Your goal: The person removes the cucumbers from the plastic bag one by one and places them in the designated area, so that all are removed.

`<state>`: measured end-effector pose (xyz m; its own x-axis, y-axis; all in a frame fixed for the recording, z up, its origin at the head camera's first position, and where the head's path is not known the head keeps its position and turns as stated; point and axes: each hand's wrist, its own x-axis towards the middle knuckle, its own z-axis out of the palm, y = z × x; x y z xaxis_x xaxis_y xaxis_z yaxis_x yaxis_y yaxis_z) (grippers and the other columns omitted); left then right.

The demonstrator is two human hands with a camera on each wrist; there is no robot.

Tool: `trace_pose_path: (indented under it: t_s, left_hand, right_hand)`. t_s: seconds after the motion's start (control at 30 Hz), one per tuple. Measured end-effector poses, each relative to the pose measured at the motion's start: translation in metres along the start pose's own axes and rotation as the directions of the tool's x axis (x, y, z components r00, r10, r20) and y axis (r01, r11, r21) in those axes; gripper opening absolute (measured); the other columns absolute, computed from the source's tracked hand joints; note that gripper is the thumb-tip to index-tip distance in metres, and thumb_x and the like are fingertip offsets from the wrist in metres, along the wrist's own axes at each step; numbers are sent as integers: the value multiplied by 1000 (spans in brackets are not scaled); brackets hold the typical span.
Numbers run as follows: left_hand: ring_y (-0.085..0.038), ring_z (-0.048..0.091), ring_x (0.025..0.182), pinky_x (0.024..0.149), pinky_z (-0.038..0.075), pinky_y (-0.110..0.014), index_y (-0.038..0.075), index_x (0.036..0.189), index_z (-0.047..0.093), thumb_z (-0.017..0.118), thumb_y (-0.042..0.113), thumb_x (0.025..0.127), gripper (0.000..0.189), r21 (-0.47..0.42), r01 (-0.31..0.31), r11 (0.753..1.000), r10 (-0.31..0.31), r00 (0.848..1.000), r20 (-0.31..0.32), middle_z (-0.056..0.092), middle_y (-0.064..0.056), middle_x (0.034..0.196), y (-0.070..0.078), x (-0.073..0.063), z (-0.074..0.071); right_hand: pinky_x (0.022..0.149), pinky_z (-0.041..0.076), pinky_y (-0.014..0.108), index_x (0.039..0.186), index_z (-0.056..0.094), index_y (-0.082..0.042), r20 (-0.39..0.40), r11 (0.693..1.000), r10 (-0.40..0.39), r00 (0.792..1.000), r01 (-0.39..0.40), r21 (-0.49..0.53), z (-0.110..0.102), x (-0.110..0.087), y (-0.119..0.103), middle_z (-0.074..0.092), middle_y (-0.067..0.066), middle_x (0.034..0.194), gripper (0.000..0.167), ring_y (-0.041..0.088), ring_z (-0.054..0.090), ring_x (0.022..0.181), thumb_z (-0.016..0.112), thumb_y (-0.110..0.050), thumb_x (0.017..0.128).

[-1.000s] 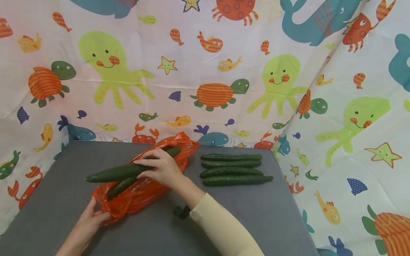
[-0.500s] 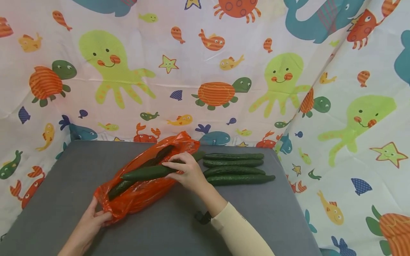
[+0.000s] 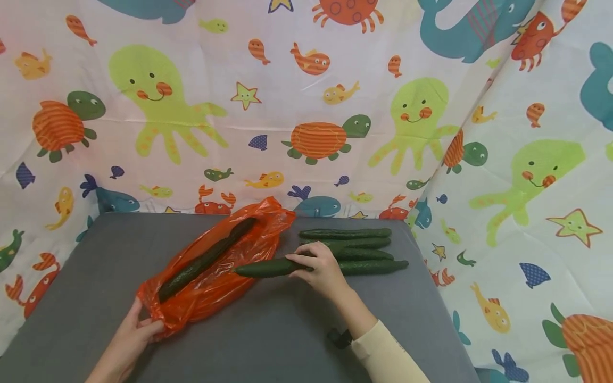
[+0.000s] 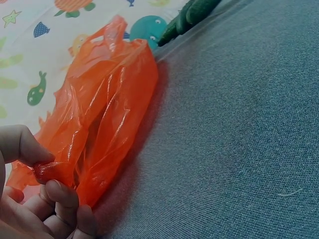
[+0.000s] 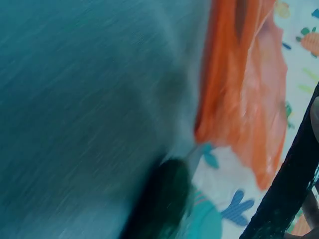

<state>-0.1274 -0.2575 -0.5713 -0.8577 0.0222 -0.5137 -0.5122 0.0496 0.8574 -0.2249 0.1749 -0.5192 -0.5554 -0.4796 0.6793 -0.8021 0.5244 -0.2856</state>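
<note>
In the head view my right hand (image 3: 320, 268) grips a dark green cucumber (image 3: 265, 268) near its middle, held above the table just right of an orange plastic bag (image 3: 225, 287). The same cucumber (image 5: 286, 194) crosses the right edge of the right wrist view. My left hand (image 3: 131, 335) pinches the near left edge of the bag; the left wrist view shows thumb and finger on the crumpled film (image 4: 55, 172). Another cucumber (image 3: 206, 263) lies in the bag's opening. Several cucumbers (image 3: 373, 267) lie side by side on the right, partly hidden behind my right hand and its cucumber.
A grey cloth-covered table (image 3: 268, 340) lies under everything. Behind it and along the sides hangs a white curtain (image 3: 268, 122) printed with sea animals. A small black object (image 3: 339, 338) shows below my right wrist.
My right hand has carried the cucumber to the right, from over the bag toward the row. The cucumber left in the bag is now uncovered. My left hand keeps its hold on the bag.
</note>
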Motion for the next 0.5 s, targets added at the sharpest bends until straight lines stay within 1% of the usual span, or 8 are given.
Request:
trace_pose_path:
  t_s: [0.1,0.23,0.33,0.5]
  left_hand:
    - [-12,72,91,78,59,-36,26,160,-19,62,5,94,107,-3,-13,1000,13,1000,7,75,-1,108,0,-1,-1]
    - [-11,71,92,79,58,-34,26,160,-17,61,2,94,105,-9,-30,1000,30,999,21,75,-1,107,-2,0,0]
    - [-12,71,92,78,58,-35,26,160,-18,61,2,93,106,-18,-18,1000,18,1000,11,75,-2,109,-4,0,-1]
    - [-11,71,93,78,58,-35,29,159,-20,61,3,94,107,-18,6,1000,-6,1000,-3,73,0,114,-6,-2,-7]
  right_hand:
    - [91,52,44,109,80,-18,21,999,39,999,-38,-30,-10,-17,8,71,4,105,47,23,64,99,94,-19,64]
    - [89,52,45,107,81,-17,21,994,88,996,-86,-70,-26,-42,16,70,3,104,47,24,64,98,94,-20,62]
    - [88,52,45,107,81,-18,39,986,135,990,-130,-103,-35,-58,23,70,3,104,47,22,64,98,94,-22,63]
    - [91,51,48,109,80,-22,86,966,218,972,-202,-163,-46,-77,33,70,0,106,46,21,64,100,93,-26,65]
